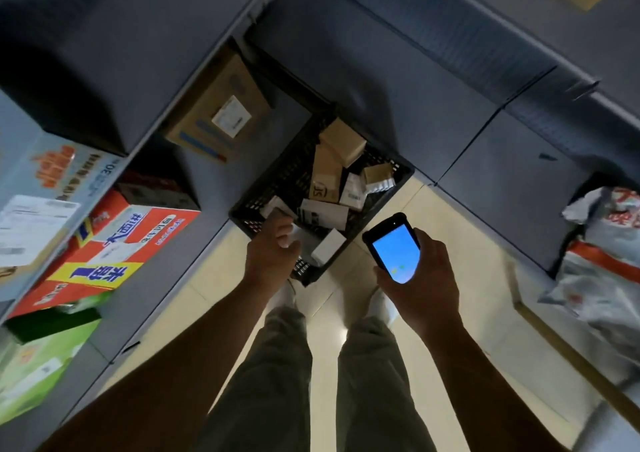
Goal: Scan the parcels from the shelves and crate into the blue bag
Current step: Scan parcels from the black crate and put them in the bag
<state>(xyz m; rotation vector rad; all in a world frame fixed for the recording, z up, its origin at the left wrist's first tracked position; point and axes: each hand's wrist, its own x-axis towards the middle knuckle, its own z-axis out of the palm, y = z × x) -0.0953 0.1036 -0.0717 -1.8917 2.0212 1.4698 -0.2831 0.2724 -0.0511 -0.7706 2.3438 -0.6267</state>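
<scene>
Bending over the black crate (pixel 287 171) on the floor, holding loose parcels (pixel 332 174) within easy reach. Dipping the left hand (pixel 272 251) into its near corner, fingers (pixel 284 233) curled over a white parcel (pixel 295 235), actual grip impossible to tell. Keeping the right hand (pixel 426 278) clamped round the scanner (pixel 394 254), screen up for reading labels.

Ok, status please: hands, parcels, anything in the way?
Left hand grips white parcel in crate. Right hand holds scanner. Nothing blocks crate. Blue bag unseen.

Black perforated plastic crate (pixel 277 178), matt cardboard parcels (pixel 341 142), glossy scanner screen (pixel 394 256), smooth tiled floor (pixel 446 230).
</scene>
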